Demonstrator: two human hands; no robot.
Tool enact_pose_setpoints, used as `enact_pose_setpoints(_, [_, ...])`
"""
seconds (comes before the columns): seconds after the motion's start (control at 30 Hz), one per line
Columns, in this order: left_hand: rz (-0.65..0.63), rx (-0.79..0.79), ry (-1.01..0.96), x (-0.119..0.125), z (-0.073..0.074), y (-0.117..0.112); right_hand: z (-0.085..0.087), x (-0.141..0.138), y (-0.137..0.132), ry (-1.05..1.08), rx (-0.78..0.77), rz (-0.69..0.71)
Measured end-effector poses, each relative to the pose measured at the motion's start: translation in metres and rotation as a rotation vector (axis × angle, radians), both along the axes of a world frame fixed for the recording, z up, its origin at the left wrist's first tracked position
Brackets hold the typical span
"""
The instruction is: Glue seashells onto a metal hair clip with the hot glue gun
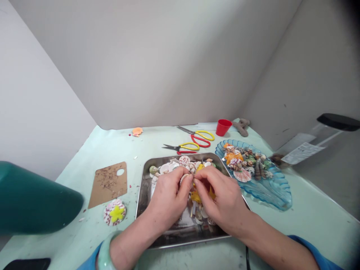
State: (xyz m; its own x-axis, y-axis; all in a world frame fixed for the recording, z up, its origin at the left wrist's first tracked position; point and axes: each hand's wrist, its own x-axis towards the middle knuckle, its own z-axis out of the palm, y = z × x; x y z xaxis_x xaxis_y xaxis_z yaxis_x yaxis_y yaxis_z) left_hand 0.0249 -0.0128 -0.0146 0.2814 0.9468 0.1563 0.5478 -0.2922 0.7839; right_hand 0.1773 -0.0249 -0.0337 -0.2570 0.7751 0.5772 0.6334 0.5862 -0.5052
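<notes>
Over a metal tray (156, 243) full of seashells (168, 165), my two hands meet with their fingertips nearly touching. The thumb and index finger of my left hand (170, 193) are closed, and the pale edge of a seashell (183, 179) shows between them. My right hand (223, 198) pinches at the same spot; what its fingertips hold is too small and covered to make out. Below the hands lie yellow starfish pieces (197, 197) among the shells. To the left of the tray is a shell disc with a yellow-green starfish (117, 213) on it.
Two pairs of scissors (185, 147) (201, 137) lie behind the tray. On the right stands a blue shell-shaped dish (278, 191) of shells, with a red cup (223, 127) behind it. A brown card (108, 182) and a dark green cylinder (36, 198) are on the left.
</notes>
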Motion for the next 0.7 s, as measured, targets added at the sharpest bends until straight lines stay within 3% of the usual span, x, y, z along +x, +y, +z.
enact_pose_setpoints(0.37, [-0.005,-0.034,-0.128,-0.0012,-0.0059,0.001,0.0023,-0.0009,-0.0008,0.011,-0.016,-0.052])
enact_pose_setpoints(0.7, [-0.049,-0.028,-0.081,0.0008,-0.0018,-0.0026,0.0009,0.0003,-0.0006,0.003,-0.014,-0.06])
